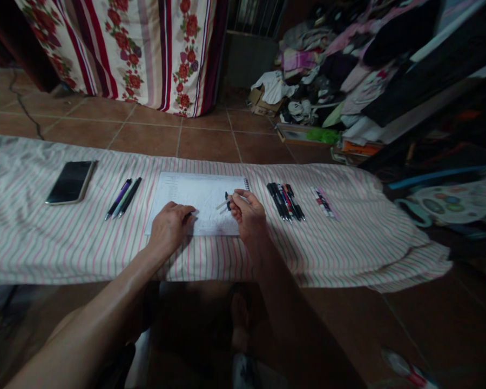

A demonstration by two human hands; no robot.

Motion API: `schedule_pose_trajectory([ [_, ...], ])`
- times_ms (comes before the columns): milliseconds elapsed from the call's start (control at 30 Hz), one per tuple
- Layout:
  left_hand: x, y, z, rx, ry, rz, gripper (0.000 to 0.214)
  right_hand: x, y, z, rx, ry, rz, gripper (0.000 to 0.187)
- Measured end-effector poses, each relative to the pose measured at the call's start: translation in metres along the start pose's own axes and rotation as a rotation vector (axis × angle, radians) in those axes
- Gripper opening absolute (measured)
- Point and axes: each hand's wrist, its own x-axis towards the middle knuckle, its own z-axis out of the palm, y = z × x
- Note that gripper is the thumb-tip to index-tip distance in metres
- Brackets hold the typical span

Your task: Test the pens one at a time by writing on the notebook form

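A white spiral notebook [202, 186] lies on a striped cloth in front of me. My left hand [168, 224] rests on its lower left part, thumb and fingers closed together. A small dark end shows at those fingertips, too little to name. Over the right part of the page, my right hand [249, 213] pinches a slim pen [222, 205] with a pale shaft and a dark part near the fingers. Several dark pens [283, 201] lie side by side to the right of the notebook. More pens [123, 199], one of them purple, lie to its left.
A phone [71, 182] lies at the far left of the striped cloth [210, 259]. Right of the dark pens is a small pink and white group of slim items [324, 202]. Clothes [328, 70] are heaped beyond at the right. A flowered curtain [146, 54] hangs behind.
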Motion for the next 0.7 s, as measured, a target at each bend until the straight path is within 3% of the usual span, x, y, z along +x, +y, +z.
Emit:
schedule_pose_trajectory([
  [200,0.001,-0.015,-0.002,0.206,0.113,0.08,0.018,0.002,0.0,-0.002,-0.01,0.005,0.013,0.025],
  [700,0.0,-0.032,0.007,0.082,0.056,0.181,0.027,-0.006,-0.001,0.007,-0.127,0.017,-0.024,0.026],
])
